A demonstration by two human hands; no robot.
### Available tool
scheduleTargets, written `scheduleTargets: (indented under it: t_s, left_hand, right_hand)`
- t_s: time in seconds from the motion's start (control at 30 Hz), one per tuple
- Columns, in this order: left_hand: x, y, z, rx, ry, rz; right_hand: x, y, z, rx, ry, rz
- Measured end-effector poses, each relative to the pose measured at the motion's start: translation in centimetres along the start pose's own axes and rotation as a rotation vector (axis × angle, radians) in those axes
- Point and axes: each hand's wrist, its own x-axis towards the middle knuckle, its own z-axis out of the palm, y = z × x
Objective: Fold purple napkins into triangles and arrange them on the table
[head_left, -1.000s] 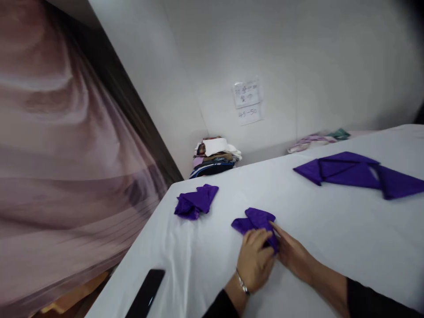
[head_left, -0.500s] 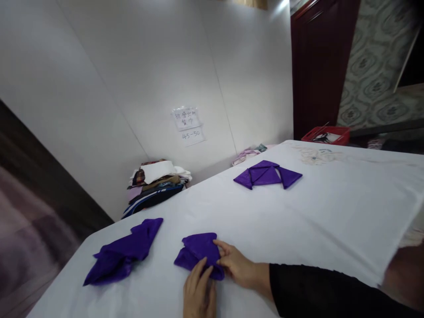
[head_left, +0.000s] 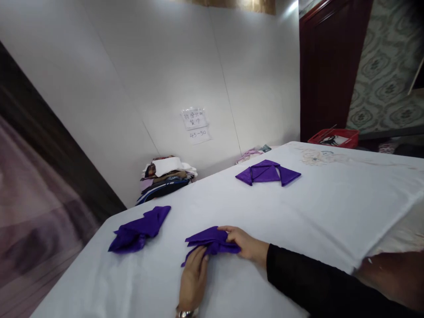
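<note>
Purple cloth [head_left: 213, 238] is lying part-folded on the bench [head_left: 202, 201], right hand [head_left: 244, 243] pinching its right end between fingers, left hand [head_left: 193, 282] touching its near-left edge, grip unclear. Beyond it, a flat piece [head_left: 265, 174] is looking finished; left of it, a rumpled piece [head_left: 142, 226] isn't.

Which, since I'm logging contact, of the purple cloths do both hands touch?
The middle purple cloth: the left hand and right hand are both on it; the left cloth and the far right cloth lie untouched.
</note>
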Motion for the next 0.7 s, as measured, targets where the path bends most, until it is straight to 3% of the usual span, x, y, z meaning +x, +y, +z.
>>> scheduleTargets:
  t_s: [0.2, 0.37, 0.5, 0.7]
  left_hand:
    - [-1.0, 2.2, 0.3, 0.024, -0.08, -0.01]
    - [0.4, 3.1, 0.9, 0.079, -0.156, -0.039]
    - [1.7, 3.7, 1.4, 0.077, -0.175, -0.1]
    - [1.8, 3.6, 2.1, 0.007, -0.112, -0.06]
  right_hand:
    - [-1.5, 0.2, -0.9, -0.562, 0.105, -0.344]
    - [-2.4, 1.4, -0.8, -0.991, -0.095, -0.515]
    - [-2.2, 1.9, -1.2, -1.031, -0.075, -0.513]
    - [-1.3, 1.8, -1.9, -0.948, 0.029, -0.512]
